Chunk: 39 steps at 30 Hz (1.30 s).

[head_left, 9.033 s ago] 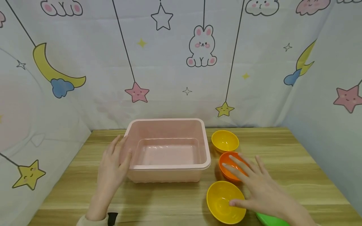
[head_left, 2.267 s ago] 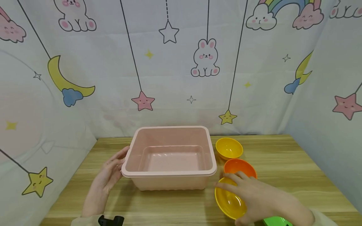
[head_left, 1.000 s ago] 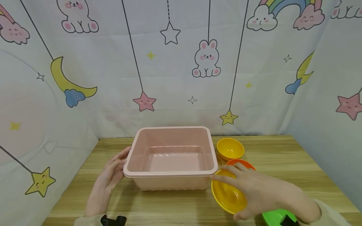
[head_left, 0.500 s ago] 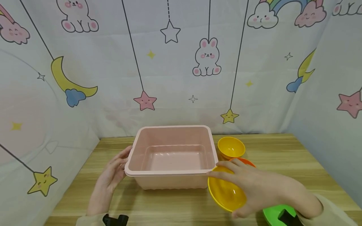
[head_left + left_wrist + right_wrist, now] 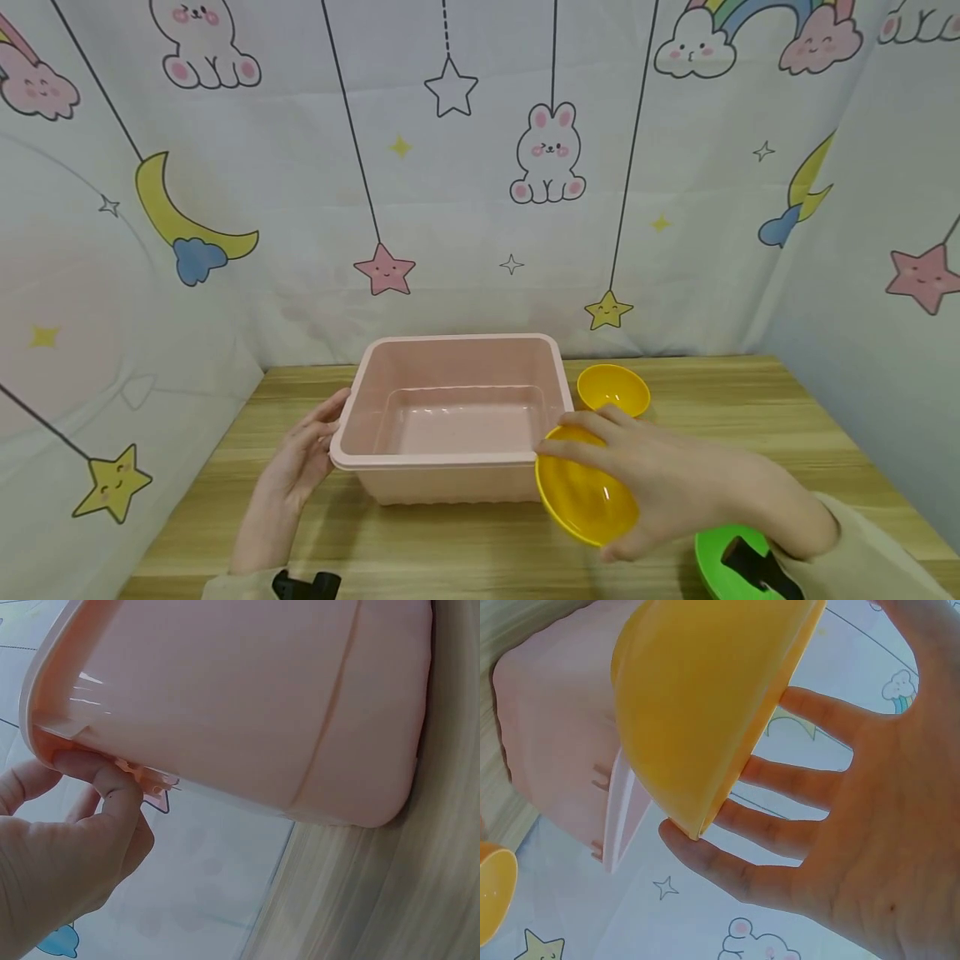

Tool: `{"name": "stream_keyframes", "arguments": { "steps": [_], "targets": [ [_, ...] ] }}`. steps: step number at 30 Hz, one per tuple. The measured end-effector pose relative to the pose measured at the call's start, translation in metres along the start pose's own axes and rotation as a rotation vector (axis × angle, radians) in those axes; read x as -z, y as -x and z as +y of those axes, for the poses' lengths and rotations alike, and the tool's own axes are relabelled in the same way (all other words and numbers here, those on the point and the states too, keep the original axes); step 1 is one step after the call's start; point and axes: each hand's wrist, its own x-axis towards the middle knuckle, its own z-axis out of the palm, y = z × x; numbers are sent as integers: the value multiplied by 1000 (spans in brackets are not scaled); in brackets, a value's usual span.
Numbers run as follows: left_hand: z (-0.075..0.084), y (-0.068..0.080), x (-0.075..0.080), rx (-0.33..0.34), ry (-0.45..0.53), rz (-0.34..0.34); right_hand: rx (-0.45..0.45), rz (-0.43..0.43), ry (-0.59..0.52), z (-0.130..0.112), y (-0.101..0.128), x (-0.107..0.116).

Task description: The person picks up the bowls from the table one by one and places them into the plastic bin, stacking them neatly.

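Compared with half a second earlier, the yellow bowl sits higher and further left in the head view, its rim now overlapping the front right corner of the pink tub. The orange bowl that peeked out behind the fingers earlier is now hidden behind the right hand. The left hand and the tub are where they were.

The right hand holds the yellow bowl off the table, at lower centre-right of the head view. The fingers spread along the upper rim and back of the bowl and the thumb curls under its lower edge, so the hand is clamped on it. The bowl is tilted, its glossy hollow facing the lower left of the frame. In the right wrist view the bowl fills the upper half, smooth and rounded on the outside, with the fingertips touching its rim and the tub's pale wall just behind.

The left hand is at the tub's left rim, well apart from the right hand. In the left wrist view its thumb presses up under the lip of the tub, the fingers curled on the rim.

A second yellow bowl stands on the wooden table right of the tub. A green bowl lies at the lower right edge.
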Motion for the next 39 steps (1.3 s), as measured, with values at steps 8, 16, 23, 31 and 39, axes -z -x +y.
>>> {"name": "stream_keyframes", "arguments": {
  "steps": [8,16,23,31,39],
  "targets": [
    [0,0,1,3,-2,-4,36,14,10,-2,-9,5],
    [-1,0,1,2,3,-1,39,1,-27,-3,-23,11],
    [-1,0,1,9,5,-7,48,-16,-43,-3,-35,17],
    [2,-2,1,13,-12,2,87,8,-40,0,-47,21],
    [-1,-2,1,2,-31,14,74,-1,-49,5,-63,23]
  ]
}}
